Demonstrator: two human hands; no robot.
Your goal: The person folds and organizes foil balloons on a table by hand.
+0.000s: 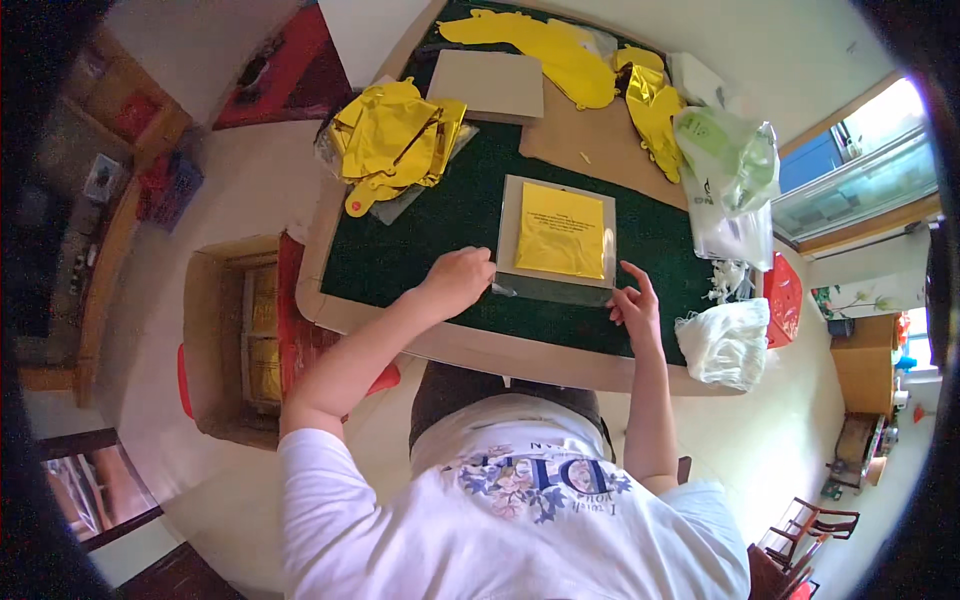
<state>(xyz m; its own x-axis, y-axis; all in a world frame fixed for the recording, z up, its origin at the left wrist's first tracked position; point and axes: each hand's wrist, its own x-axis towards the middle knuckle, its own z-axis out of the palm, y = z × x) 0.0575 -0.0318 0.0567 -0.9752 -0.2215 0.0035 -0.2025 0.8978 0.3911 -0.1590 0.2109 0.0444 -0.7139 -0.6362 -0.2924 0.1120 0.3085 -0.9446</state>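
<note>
A flat yellow foil piece (562,232) with dark print lies on a pale card inside a clear plastic bag (607,285) on the dark green tabletop. My left hand (460,281) is closed at the bag's lower left corner. From its fingertips a thin clear strip (504,290) sticks out; whether it is part of the bag I cannot tell. Near the bag's lower right corner, my right hand (637,307) has its index finger stretched out and its fingers apart, holding nothing visible.
Yellow foil pieces (395,140) are piled at the left. Grey-beige cards (487,84) and a long yellow foil shape (540,40) lie at the back. Plastic bags (725,150) and a white string bundle (722,342) line the right edge. An open carton (215,340) stands left.
</note>
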